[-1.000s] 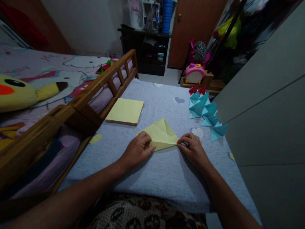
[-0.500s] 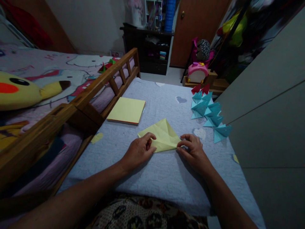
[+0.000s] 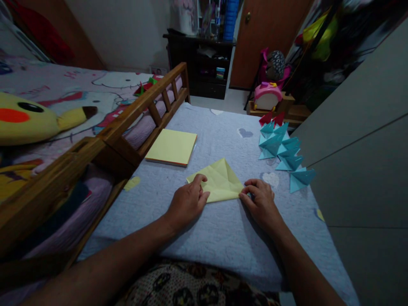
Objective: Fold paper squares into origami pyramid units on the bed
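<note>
A yellow sheet of origami paper (image 3: pixel 221 180), creased and partly folded, lies on the pale blue bedsheet in front of me. My left hand (image 3: pixel 189 197) grips its left side, with the fingers curled over the paper. At the right corner, my right hand (image 3: pixel 259 199) pinches the paper between thumb and fingertips. Behind it to the left sits a stack of square paper (image 3: pixel 172 146), yellow on top. To the right stand several folded teal paper shapes (image 3: pixel 272 140), with red folded paper (image 3: pixel 270 119) behind them.
A wooden bed rail (image 3: pixel 143 104) runs along the left, with a yellow plush toy (image 3: pixel 28 119) on the bed beyond. A pale cabinet (image 3: pixel 366 170) borders the right side. At the back are a dark cabinet (image 3: pixel 197 63), a wooden door (image 3: pixel 264 38) and a pink toy case (image 3: pixel 267 95).
The front fold of the yellow paper now lies flatter along its near edge. Both hands keep hold of the paper, and the whole view has shifted slightly.
</note>
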Demonstrator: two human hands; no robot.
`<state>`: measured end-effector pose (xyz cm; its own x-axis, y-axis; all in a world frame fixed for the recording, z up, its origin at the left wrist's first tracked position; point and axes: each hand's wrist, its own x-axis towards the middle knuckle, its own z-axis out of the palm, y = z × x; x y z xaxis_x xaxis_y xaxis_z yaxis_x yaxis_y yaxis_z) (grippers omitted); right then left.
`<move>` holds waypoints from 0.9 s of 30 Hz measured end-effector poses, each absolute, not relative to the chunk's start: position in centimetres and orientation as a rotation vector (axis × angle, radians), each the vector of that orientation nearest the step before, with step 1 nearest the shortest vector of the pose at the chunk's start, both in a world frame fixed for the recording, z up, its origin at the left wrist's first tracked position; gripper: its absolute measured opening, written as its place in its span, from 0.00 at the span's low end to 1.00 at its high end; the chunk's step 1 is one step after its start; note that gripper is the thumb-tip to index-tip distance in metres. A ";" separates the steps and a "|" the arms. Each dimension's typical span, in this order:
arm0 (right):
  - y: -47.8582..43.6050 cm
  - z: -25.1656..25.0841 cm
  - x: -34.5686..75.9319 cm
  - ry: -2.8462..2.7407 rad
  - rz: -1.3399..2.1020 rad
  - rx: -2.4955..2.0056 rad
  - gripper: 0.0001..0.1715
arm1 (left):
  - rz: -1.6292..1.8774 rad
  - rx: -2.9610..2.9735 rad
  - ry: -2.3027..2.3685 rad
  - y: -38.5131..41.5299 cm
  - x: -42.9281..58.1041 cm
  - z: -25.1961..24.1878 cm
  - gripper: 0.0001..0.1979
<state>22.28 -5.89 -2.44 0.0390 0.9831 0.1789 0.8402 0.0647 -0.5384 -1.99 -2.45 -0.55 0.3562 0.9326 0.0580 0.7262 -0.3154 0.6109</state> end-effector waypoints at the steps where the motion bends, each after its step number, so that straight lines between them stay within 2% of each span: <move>1: -5.9 -2.4 22.2 -1.838 0.354 -1.812 0.06 | 0.559 2.132 1.450 -2.4 -2.0 -0.5 0.13; 27: -6.0 -2.5 22.5 -1.858 0.326 -1.796 0.07 | 0.538 2.218 1.524 -2.6 -1.9 -0.9 0.18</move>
